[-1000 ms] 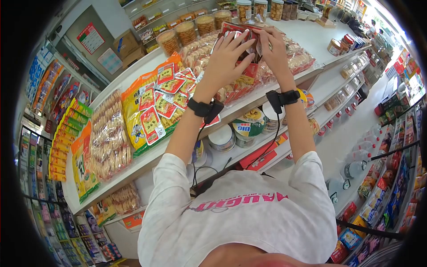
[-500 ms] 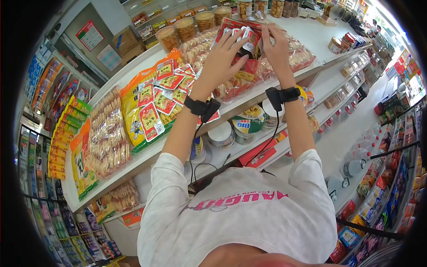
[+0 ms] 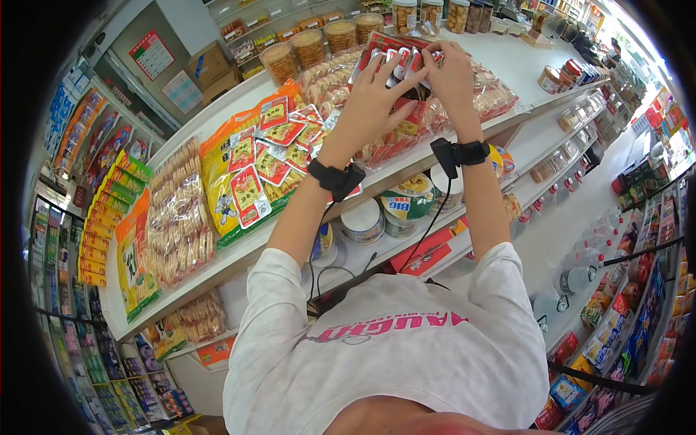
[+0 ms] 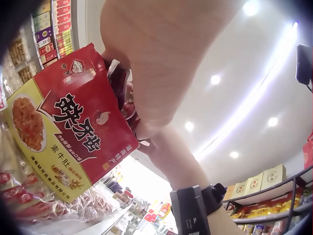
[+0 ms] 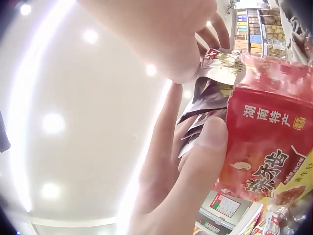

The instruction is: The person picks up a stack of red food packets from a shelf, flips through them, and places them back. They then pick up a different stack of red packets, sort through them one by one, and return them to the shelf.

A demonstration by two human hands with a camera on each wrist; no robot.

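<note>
A red-and-yellow snack box (image 4: 100, 105) stands on the counter with its top side open. Small foil snack packets (image 5: 215, 95) stand in a row in its opening. My left hand (image 3: 366, 109) lies over the near left side of the box with fingers spread and nearly straight, fingertips among the packets. In the right wrist view its thumb (image 5: 215, 131) rests by the packets at the box edge. My right hand (image 3: 455, 83) is at the box's right side, bent fingers and thumb pinching at the packets; the palm hides part of this in the right wrist view.
Bagged crackers (image 3: 500, 90) lie under and around the box. Left of it, loose red-and-white packets (image 3: 272, 163) cover a yellow snack bag (image 3: 217, 188). Round cookie tubs (image 3: 308, 47) line the back. Instant noodle tubs (image 3: 406, 206) stand on the shelf below.
My hands stay at the box while their fingers shift. More of the packet row shows between them now. The right fingers have drawn in at the packets, and the left fingers have spread.
</note>
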